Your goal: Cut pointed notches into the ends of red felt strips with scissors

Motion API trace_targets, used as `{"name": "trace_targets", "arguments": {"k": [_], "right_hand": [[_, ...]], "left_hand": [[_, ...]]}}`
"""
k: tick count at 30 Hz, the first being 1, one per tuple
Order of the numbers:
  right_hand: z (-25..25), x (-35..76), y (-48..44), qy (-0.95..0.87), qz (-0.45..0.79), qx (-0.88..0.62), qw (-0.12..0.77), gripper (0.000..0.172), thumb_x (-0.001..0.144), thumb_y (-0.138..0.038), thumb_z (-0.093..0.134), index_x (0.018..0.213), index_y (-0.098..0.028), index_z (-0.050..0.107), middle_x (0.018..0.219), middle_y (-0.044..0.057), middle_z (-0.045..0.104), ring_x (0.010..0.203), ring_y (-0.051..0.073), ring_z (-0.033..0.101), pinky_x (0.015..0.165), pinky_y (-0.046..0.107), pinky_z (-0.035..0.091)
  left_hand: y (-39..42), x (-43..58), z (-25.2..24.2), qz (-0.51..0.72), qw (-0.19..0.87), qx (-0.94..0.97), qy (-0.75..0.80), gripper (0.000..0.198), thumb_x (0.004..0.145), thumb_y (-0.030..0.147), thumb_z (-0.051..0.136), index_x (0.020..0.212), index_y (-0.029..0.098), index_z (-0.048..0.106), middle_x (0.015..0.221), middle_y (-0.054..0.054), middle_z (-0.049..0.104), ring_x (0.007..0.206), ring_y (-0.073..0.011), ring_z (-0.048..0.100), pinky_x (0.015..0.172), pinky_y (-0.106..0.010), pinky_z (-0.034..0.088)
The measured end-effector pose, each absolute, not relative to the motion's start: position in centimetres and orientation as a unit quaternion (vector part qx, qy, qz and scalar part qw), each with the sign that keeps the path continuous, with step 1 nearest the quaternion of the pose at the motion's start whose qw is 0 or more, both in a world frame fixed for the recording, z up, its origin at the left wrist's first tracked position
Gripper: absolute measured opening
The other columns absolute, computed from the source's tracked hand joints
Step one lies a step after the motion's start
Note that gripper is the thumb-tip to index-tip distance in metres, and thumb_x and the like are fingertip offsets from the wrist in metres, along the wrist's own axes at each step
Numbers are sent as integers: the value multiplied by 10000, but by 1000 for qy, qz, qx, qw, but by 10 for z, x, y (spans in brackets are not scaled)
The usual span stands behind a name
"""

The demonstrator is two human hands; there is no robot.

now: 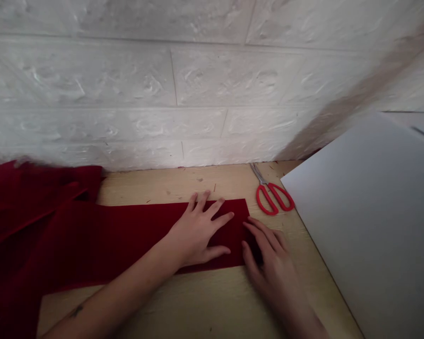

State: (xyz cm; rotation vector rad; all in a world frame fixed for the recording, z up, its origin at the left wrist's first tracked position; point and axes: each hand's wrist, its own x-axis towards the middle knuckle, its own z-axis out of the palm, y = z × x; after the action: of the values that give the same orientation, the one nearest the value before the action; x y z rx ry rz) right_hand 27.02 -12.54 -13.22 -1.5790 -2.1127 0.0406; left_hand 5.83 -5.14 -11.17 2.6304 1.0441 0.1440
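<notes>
A strip of dark red fabric (127, 240) lies flat across the wooden table, its straight short end toward the right. My left hand (199, 235) rests on it near that end, palm down with fingers spread. At the short edge is my right hand (268, 254), fingers bent and fingertips reaching the fabric's edge. Whether the right fingers pinch the cloth I cannot tell, since the hand is a little blurred. Scissors with red handles (273, 197) lie just beyond my right hand, their blades pointing to the wall.
More red fabric (28, 202) is bunched up at the left. A white brick-patterned wall (198, 80) borders the back of the table (183, 306). On the right a large pale panel (378, 212) slants over the table's edge. Small red thread scraps lie near the wall.
</notes>
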Motion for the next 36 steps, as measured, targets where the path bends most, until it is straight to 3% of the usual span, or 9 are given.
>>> {"name": "trace_targets", "arguments": {"k": [8,14,19,24,27,32,36], "right_hand": [[-125,264,-126,-767,-3,-585,264,345,997,-297,522,1288,-117,564,1268,155,646,1128,281,568,953,462,524],[-113,239,-102,-816,65,-533,215,578,1048,-390,349,1531,-71,349,1571,171,422,1474,278,358,1158,487,418],[-140,242,-82,-816,56,-556,149,632,1058,-410,240,1579,-57,300,1600,190,366,1503,297,317,1208,552,337],[-154,245,-80,-826,10,-548,130,650,1057,-404,232,1573,-14,286,1606,199,343,1513,290,295,1210,533,342],[-152,242,-81,-825,0,-552,124,636,1056,-371,220,1539,23,345,1586,213,372,1503,291,319,1208,512,352],[-148,240,-80,-825,-7,-556,96,617,1038,-336,263,1544,5,350,1595,203,355,1504,293,315,1217,512,336],[-147,240,-81,-826,-9,-557,92,631,1024,-322,303,1581,-26,278,1610,196,329,1512,289,295,1226,519,315]], "left_hand": [[-51,58,-112,40,160,915,368,756,903,675,520,1519,245,433,1623,-155,325,1498,-521,158,1178,-726,207],[-54,56,-111,56,157,918,360,742,920,557,531,1551,200,372,1631,-151,311,1492,-517,184,1182,-727,190],[-55,55,-114,75,141,919,360,744,895,573,570,1493,145,455,1588,-186,372,1489,-516,191,1180,-709,210],[-57,51,-118,82,139,919,359,738,902,609,536,1484,160,464,1602,-173,354,1499,-504,176,1197,-698,167],[-56,44,-120,95,148,919,352,751,907,623,533,1496,165,447,1612,-160,347,1524,-466,135,1218,-673,147],[-53,31,-121,110,159,922,337,646,976,480,491,1518,139,406,1603,-133,381,1548,-342,172,1263,-546,175],[-58,21,-122,91,143,921,351,674,967,564,477,1535,211,390,1629,-115,337,1543,-344,195,1252,-596,141]]}}
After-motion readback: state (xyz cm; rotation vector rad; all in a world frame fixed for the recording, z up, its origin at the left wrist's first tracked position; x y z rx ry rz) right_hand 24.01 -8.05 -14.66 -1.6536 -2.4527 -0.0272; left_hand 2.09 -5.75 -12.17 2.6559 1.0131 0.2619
